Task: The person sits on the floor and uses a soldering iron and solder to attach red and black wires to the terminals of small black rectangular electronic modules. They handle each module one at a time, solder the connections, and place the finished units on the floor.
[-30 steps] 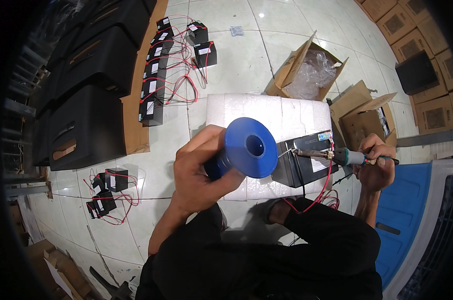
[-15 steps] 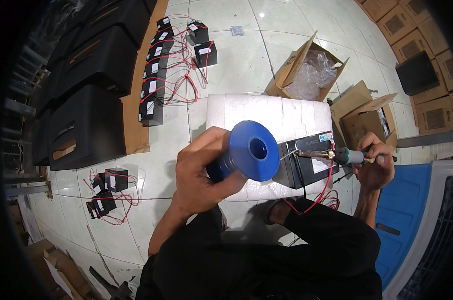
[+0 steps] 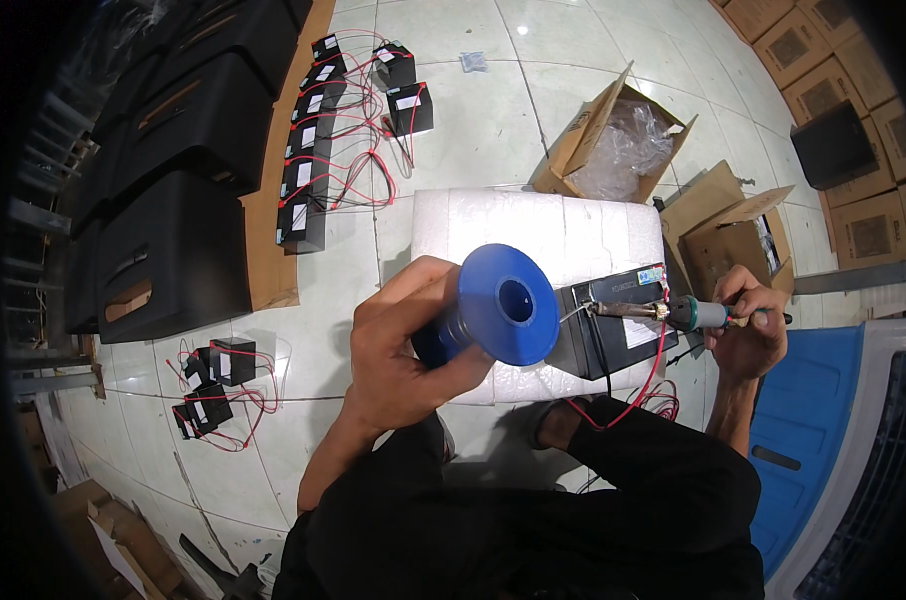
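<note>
My left hand is closed round a blue spool of solder wire, whose thin silver strand runs to a terminal on a black battery. My right hand grips a soldering iron by its handle, with the metal tip at that same terminal, where the strand meets it. The battery lies on a white foam block. A black lead and a red lead hang from it, and the red one ends in a loose coil near my knee.
Batteries wired with red leads stand in a row and a smaller group. Large black cases sit at left. Two open cardboard boxes lie beyond the foam. Stacked cartons and a blue panel are at right.
The blue spool and my left hand have shifted slightly down and to the right since a second ago. The iron stays at the terminal.
</note>
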`<state>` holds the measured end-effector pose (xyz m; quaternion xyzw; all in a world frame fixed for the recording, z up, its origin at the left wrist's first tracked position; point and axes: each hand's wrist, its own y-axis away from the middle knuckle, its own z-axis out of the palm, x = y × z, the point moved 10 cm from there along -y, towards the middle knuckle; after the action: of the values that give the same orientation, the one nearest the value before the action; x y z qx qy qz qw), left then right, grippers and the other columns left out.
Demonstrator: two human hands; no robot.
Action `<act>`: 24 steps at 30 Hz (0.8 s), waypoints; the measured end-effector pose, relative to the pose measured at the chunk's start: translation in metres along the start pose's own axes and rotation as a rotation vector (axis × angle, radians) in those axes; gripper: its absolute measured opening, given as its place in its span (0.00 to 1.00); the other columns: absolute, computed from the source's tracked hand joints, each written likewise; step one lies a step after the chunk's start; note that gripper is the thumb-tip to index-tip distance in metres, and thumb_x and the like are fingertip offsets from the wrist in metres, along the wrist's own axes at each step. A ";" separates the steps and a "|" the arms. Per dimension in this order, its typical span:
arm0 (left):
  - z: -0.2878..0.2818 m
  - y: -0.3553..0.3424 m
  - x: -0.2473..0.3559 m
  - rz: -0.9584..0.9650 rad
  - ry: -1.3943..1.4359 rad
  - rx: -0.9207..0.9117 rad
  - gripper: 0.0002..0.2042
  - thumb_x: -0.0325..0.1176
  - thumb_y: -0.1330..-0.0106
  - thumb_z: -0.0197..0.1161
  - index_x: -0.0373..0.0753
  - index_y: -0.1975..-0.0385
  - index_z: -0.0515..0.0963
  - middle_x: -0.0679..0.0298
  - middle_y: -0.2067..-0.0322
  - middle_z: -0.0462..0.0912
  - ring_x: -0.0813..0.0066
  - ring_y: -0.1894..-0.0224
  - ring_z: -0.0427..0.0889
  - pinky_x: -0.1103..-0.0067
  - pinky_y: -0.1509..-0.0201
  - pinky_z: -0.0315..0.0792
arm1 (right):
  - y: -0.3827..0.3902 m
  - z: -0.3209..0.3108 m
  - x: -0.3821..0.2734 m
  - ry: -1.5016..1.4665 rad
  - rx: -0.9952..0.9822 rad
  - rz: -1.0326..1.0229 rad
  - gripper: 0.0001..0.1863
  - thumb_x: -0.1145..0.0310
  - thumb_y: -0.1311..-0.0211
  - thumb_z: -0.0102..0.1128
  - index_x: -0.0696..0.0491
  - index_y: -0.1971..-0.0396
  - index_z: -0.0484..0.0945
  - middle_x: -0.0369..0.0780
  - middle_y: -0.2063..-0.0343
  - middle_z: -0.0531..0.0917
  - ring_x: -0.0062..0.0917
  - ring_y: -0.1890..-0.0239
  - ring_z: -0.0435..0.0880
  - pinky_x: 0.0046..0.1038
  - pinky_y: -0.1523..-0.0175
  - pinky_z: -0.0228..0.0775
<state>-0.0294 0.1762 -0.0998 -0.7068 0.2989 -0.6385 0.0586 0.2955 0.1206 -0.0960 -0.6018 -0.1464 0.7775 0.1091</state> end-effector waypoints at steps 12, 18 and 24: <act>0.001 0.000 0.000 0.006 0.006 -0.011 0.20 0.23 0.53 0.71 0.29 0.57 0.81 0.55 0.64 0.82 0.72 0.67 0.81 0.80 0.65 0.74 | 0.002 -0.001 0.000 0.015 0.024 -0.005 0.16 0.63 0.40 0.47 0.64 0.68 0.75 0.53 0.73 0.73 0.30 0.82 0.75 0.28 0.81 0.75; 0.001 0.000 -0.001 -0.006 -0.006 -0.010 0.19 0.24 0.53 0.72 0.29 0.58 0.81 0.55 0.64 0.83 0.72 0.66 0.82 0.80 0.64 0.74 | 0.006 -0.008 0.004 -0.014 0.114 0.038 0.18 0.63 0.37 0.48 0.66 0.68 0.75 0.54 0.72 0.74 0.30 0.83 0.75 0.28 0.82 0.75; 0.003 -0.001 -0.001 -0.005 0.015 -0.006 0.19 0.24 0.53 0.72 0.29 0.58 0.82 0.55 0.64 0.83 0.72 0.66 0.82 0.81 0.64 0.74 | 0.004 -0.010 0.007 -0.042 0.122 0.065 0.19 0.63 0.37 0.48 0.68 0.69 0.76 0.53 0.72 0.74 0.28 0.84 0.77 0.27 0.84 0.75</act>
<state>-0.0266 0.1765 -0.1011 -0.7029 0.2994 -0.6431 0.0524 0.3036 0.1202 -0.1062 -0.5821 -0.0814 0.8005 0.1172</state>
